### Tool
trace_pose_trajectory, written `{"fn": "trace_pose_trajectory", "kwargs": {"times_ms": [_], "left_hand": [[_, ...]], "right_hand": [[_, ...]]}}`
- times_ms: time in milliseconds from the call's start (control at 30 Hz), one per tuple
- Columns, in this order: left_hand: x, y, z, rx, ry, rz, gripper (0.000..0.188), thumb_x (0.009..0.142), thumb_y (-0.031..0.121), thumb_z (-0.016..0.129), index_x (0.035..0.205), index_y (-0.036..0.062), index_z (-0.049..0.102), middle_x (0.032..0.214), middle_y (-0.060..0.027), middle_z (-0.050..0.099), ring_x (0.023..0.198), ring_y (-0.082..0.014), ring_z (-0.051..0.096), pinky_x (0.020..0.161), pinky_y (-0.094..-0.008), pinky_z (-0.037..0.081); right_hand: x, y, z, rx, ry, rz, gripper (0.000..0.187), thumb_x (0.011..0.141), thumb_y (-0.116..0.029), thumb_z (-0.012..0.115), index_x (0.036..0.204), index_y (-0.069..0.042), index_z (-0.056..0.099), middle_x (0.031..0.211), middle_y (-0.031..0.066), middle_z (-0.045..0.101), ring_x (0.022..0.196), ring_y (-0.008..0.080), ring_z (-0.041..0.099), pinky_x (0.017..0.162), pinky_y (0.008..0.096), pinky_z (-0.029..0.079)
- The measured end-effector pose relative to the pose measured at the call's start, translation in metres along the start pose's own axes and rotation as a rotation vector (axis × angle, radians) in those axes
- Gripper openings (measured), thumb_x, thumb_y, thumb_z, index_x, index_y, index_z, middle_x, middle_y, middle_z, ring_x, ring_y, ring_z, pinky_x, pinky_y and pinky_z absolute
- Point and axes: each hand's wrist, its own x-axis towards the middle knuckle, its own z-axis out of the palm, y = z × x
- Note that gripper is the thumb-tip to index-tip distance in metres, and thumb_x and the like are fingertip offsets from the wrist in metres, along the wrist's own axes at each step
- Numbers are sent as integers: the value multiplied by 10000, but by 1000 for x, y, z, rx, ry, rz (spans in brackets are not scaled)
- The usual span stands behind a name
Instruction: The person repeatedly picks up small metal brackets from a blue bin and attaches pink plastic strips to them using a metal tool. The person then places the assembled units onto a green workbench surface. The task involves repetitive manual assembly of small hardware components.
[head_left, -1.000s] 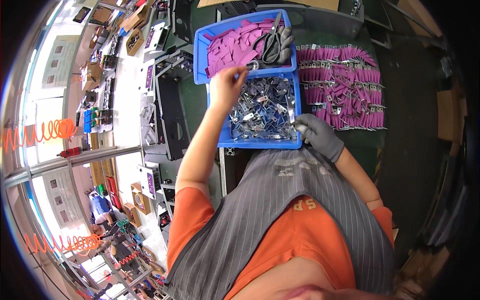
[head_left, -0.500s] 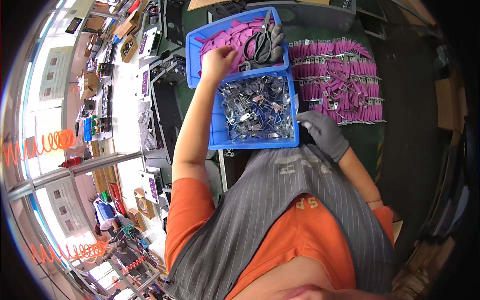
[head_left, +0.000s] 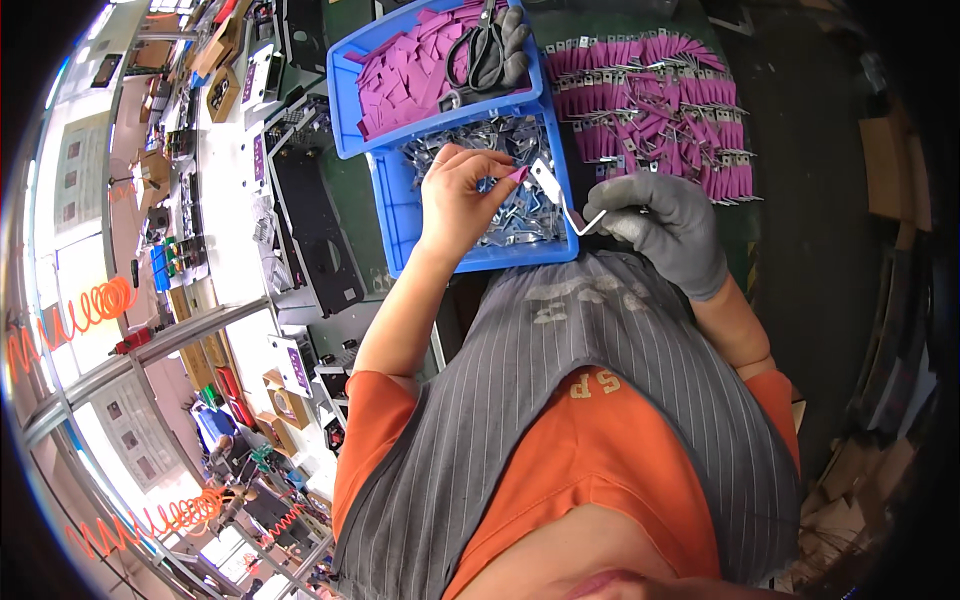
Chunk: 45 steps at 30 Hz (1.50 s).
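We're in an orange short-sleeved tee under a grey pinstriped apron, right hand (head_left: 668, 222) in a grey knit glove, left hand (head_left: 462, 190) bare, no sleeves on forearms.

Blue trays (head_left: 398, 205), silver metal brackets (head_left: 525, 210), purple sleeves (head_left: 400, 85), black scissors (head_left: 478, 55), grey glove on right hand (head_left: 665, 225), grey pinstripe apron (head_left: 560, 400) w/ orange shirt (head_left: 590, 450).

Two hands work over a blue bin.
The bare left hand (head_left: 462, 192) pinches a small pink piece (head_left: 517, 174) above the blue bin (head_left: 400, 215) of metal parts; the gloved right hand (head_left: 668, 222) holds a bent metal strip (head_left: 560, 195).
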Motion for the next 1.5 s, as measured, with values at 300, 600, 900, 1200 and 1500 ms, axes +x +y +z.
{"fn": "trace_pose_trajectory", "kwargs": {"times_ms": [300,600,900,1200,1500], "left_hand": [[0,21,4,-86,-256,-149,146,735,106,742,835,69,642,855,-49,678,718,-194,637,624,-302,508],[-21,27,9,-341,-598,-28,244,747,123,753,973,79,672,834,-58,627,662,-183,603,591,-295,505],[-29,38,30,-289,-573,27,247,732,122,780,931,45,657,893,-65,640,797,-177,623,691,-288,510],[57,-39,1,229,39,-102,244,753,244,729,959,128,664,915,-78,635,903,-298,588,812,-403,467],[116,-56,26,279,-179,-219,458,674,392,758,1058,164,657,964,-83,649,981,-296,600,843,-414,484]], "right_hand": [[-3,1,-2,24,-105,48,177,874,-7,575,1038,2,639,881,52,676,798,116,652,709,241,519],[-16,36,-21,250,-178,439,240,908,-91,569,1129,-1,598,905,47,659,803,82,622,663,196,486],[-30,71,-23,-124,-238,212,216,847,-171,641,998,-17,656,922,93,648,895,191,625,802,319,487],[-67,110,-89,-441,427,390,316,905,-113,588,1214,-53,568,1038,82,645,907,140,612,804,268,488],[-74,130,-43,-320,51,397,302,858,-90,604,1155,-39,591,910,77,644,831,153,619,757,283,497]]}}
